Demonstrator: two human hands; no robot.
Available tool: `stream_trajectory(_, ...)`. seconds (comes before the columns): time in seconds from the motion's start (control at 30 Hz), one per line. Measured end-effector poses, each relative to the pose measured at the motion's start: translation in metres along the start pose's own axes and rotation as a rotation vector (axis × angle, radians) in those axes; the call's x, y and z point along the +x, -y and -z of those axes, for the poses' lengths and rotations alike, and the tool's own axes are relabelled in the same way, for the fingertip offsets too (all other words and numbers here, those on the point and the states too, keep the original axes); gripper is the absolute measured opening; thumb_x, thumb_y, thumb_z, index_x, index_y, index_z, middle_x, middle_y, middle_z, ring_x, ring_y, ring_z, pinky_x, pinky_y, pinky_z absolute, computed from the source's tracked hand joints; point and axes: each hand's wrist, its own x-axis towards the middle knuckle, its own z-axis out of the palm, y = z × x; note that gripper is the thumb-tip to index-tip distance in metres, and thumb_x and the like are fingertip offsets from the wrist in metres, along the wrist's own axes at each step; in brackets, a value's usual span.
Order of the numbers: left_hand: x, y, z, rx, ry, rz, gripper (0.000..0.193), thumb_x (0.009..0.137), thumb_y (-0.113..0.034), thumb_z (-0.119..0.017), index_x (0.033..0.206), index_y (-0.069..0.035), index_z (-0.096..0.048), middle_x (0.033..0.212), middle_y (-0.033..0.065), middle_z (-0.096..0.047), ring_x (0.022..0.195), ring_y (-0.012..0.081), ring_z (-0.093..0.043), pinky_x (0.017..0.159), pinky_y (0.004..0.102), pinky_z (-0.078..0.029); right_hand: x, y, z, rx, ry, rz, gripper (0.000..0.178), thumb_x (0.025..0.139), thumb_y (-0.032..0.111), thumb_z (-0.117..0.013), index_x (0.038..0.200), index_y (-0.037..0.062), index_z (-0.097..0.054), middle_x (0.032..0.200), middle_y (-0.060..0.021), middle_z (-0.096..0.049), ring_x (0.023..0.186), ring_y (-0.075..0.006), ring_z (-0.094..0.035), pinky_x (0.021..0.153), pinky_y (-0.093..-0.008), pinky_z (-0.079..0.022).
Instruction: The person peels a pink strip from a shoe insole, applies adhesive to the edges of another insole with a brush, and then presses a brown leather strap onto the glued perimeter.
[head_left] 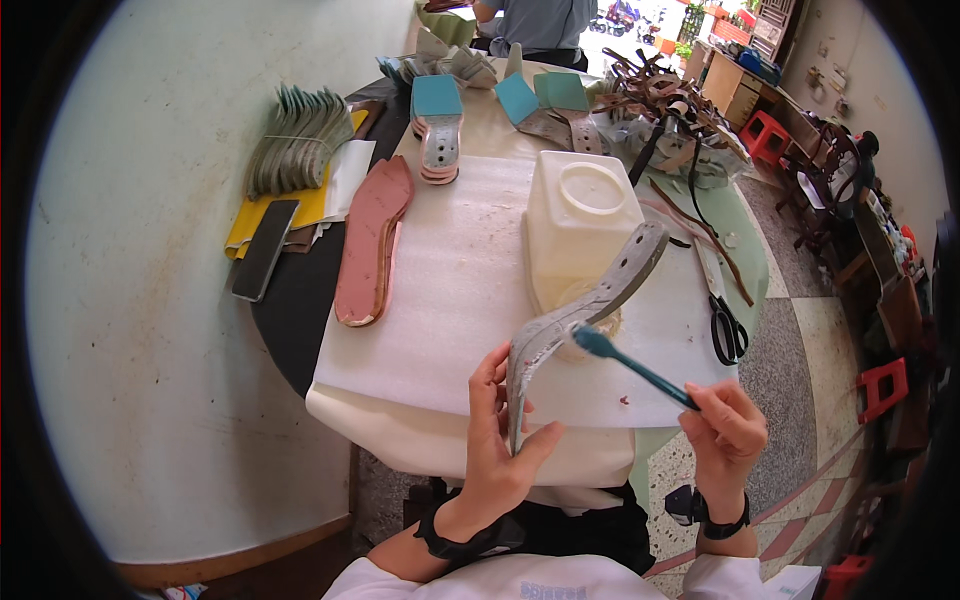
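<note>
My left hand (500,430) grips the heel end of a grey, curved shoe insole (575,318), holding it tilted above the table's near edge. Small holes dot its raised far end. In my right hand (725,425) is a teal brush (640,370), held by the end of its handle. The brush head overlaps the insole's edge near its middle; whether they touch, I cannot tell. Just behind the insole is a whitish plastic jug (585,225) with pale yellowish stuff in it, partly hidden by the insole.
Pink insoles (372,240) lie stacked on the left of the white sheet (470,260). Beyond are teal-ended insoles (438,120), a tied grey bundle (292,150) and a phone (266,250). Black-handled scissors (728,328) and leather strips (660,95) lie right. A person (540,25) sits beyond.
</note>
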Motion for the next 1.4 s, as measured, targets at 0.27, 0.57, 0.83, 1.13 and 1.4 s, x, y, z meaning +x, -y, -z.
stream_trajectory(0.27, -0.001, 0.001, 0.002, -0.016, -0.017, 0.013, 0.080, 0.070, 0.001, -0.064, 0.138, -0.008, -0.023, 0.114, 0.0035, -0.043, 0.085, 0.0061, -0.042, 0.077, 0.0180, -0.038, 0.001, -0.003, -0.009, 0.024, 0.047, 0.036, 0.029, 0.071, -0.004, -0.070, 0.099, 0.0012, -0.067, 0.072, -0.0074, -0.058, 0.057, -0.0110, -0.052, 0.048, -0.0211, -0.037)
stream_trajectory(0.57, 0.000, 0.005, 0.002, -0.005, -0.013, -0.015, 0.080, 0.069, 0.003, -0.062, 0.138, -0.008, -0.023, 0.114, 0.0046, -0.043, 0.085, 0.0073, -0.042, 0.075, 0.0186, -0.040, -0.001, 0.002, -0.012, 0.048, 0.042, -0.002, 0.028, 0.072, -0.004, -0.070, 0.099, 0.0003, -0.067, 0.073, -0.0076, -0.058, 0.058, -0.0105, -0.053, 0.049, -0.0210, -0.038)
stream_trajectory(0.83, 0.000, 0.006, 0.007, -0.051, -0.004, 0.019, 0.080, 0.068, 0.005, -0.061, 0.138, -0.008, -0.024, 0.115, 0.0049, -0.043, 0.085, 0.0078, -0.042, 0.074, 0.0191, -0.041, 0.003, -0.011, -0.001, 0.001, -0.054, -0.074, 0.027, 0.070, -0.005, -0.070, 0.096, -0.0001, -0.068, 0.075, -0.0056, -0.059, 0.060, -0.0084, -0.052, 0.049, -0.0197, -0.037)
stream_trajectory(1.13, 0.001, 0.003, 0.010, -0.036, -0.022, 0.000, 0.079, 0.068, 0.004, -0.062, 0.137, -0.009, -0.025, 0.115, 0.0034, -0.043, 0.087, 0.0054, -0.042, 0.077, 0.0170, -0.037, 0.011, -0.003, -0.002, 0.087, 0.106, 0.013, 0.029, 0.069, -0.005, -0.071, 0.097, 0.0017, -0.068, 0.073, -0.0057, -0.058, 0.057, -0.0089, -0.051, 0.046, -0.0202, -0.035)
stream_trajectory(1.4, -0.001, 0.009, 0.013, -0.011, -0.005, -0.005, 0.080, 0.068, 0.003, -0.063, 0.138, -0.009, -0.025, 0.116, 0.0033, -0.042, 0.087, 0.0052, -0.041, 0.077, 0.0167, -0.037, 0.010, -0.009, 0.011, -0.014, -0.061, -0.011, 0.030, 0.069, -0.005, -0.071, 0.098, 0.0010, -0.068, 0.075, -0.0064, -0.058, 0.059, -0.0080, -0.051, 0.049, -0.0191, -0.036)
